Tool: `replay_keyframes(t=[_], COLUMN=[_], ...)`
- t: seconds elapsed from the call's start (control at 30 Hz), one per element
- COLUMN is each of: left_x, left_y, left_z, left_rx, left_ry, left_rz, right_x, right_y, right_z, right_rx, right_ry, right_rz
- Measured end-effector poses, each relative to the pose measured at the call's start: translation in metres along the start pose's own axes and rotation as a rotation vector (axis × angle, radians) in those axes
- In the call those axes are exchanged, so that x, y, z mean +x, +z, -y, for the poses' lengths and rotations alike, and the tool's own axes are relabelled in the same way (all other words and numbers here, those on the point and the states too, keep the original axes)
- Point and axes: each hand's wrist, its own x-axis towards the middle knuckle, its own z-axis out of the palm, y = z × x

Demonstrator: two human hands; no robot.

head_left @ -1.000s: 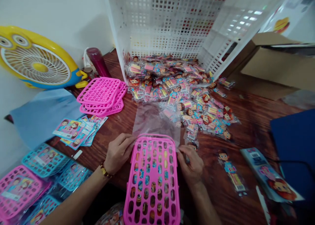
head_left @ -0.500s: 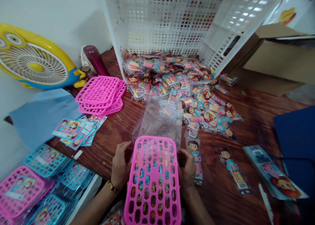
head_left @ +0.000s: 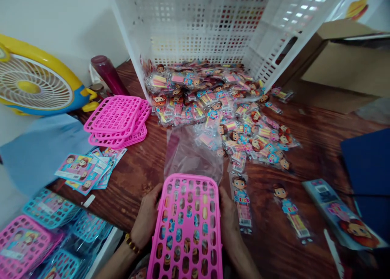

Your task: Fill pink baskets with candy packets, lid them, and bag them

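A pink plastic basket with a slotted lid (head_left: pixel 191 221) is in front of me, with colourful packets visible through its slots. My left hand (head_left: pixel 148 214) is closed around its left side, fingers partly hidden behind it. On the opposite side my right hand (head_left: pixel 230 214) grips it likewise. A clear plastic bag (head_left: pixel 195 155) spreads flat on the table beyond the basket's far end; whether it also wraps the basket I cannot tell. Just right of my right hand lies a flat packet with a cartoon boy (head_left: pixel 242 201), and a similar packet (head_left: pixel 291 212) is further right.
A large white crate (head_left: pixel 201 31) lies on its side, spilling a heap of packets (head_left: pixel 240 128). At left are pink lids (head_left: pixel 117 116), printed cards (head_left: pixel 82 169), a fan (head_left: pixel 33 83) and packed baskets (head_left: pixel 50 208). A cardboard box (head_left: pixel 341 71) and card stack (head_left: pixel 344 216) occupy the right.
The basket has shifted slightly down and towards me, with both hands still at its sides. More of the clear bag shows flat beyond it. The view has turned slightly.
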Motion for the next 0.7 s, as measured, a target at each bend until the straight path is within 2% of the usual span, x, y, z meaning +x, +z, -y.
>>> replay_keyframes(t=[0.23,0.3,0.47,0.6,0.7], left_x=[-0.007,-0.008,-0.011,-0.014,-0.014], left_y=[0.003,0.004,0.003,0.002,0.003], left_z=[-0.007,-0.011,-0.021,-0.026,-0.032], left_rx=[-0.223,-0.251,-0.226,-0.213,-0.198], left_ry=[-0.122,-0.121,-0.029,-0.067,-0.046], left_rz=[-0.01,-0.037,-0.092,-0.102,-0.098], right_x=[-0.01,-0.012,-0.013,-0.015,-0.015], right_y=[0.008,0.009,0.012,0.014,0.016], right_z=[-0.009,-0.009,-0.005,-0.001,0.0], right_rx=[0.264,0.3,0.283,0.242,0.262], right_ry=[-0.018,-0.024,-0.034,-0.07,-0.089], right_rz=[-0.042,-0.059,-0.14,-0.223,-0.227])
